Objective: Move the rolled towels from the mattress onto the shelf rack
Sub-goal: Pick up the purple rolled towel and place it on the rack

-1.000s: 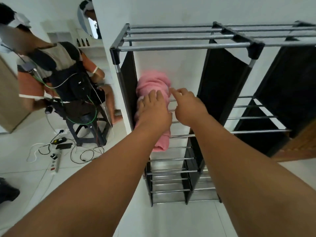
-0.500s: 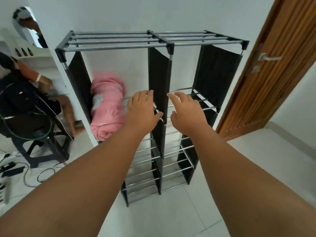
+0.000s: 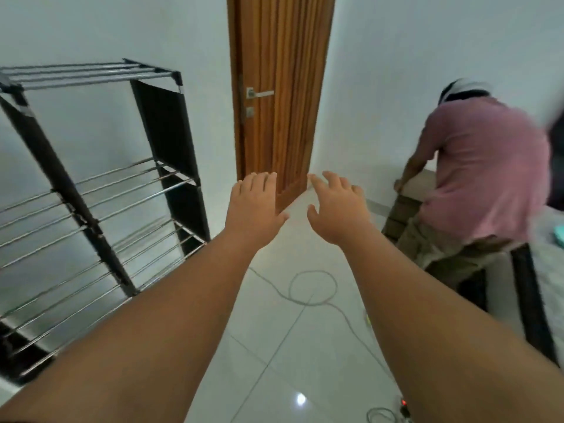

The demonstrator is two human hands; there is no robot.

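Note:
The shelf rack (image 3: 91,190), black-sided with metal bars, stands at the left against the white wall; only its right compartments show and their bars are bare. The pink rolled towel is out of view. My left hand (image 3: 254,206) and my right hand (image 3: 337,209) are both stretched out in the air, to the right of the rack, fingers spread and holding nothing. The mattress (image 3: 549,270) shows only as a grey strip at the far right edge, with a small teal thing (image 3: 559,238) on it.
A wooden door (image 3: 279,96) stands straight ahead. A person in a pink shirt (image 3: 485,178) bends over a brown box (image 3: 406,206) at the right. A grey cable (image 3: 311,288) loops across the white tile floor, and a power strip (image 3: 406,411) lies at the bottom right.
The view has swung right, away from the rack's left compartment with the pink towel, toward the door and mattress. Both hands have left the rack and hang free in the air.

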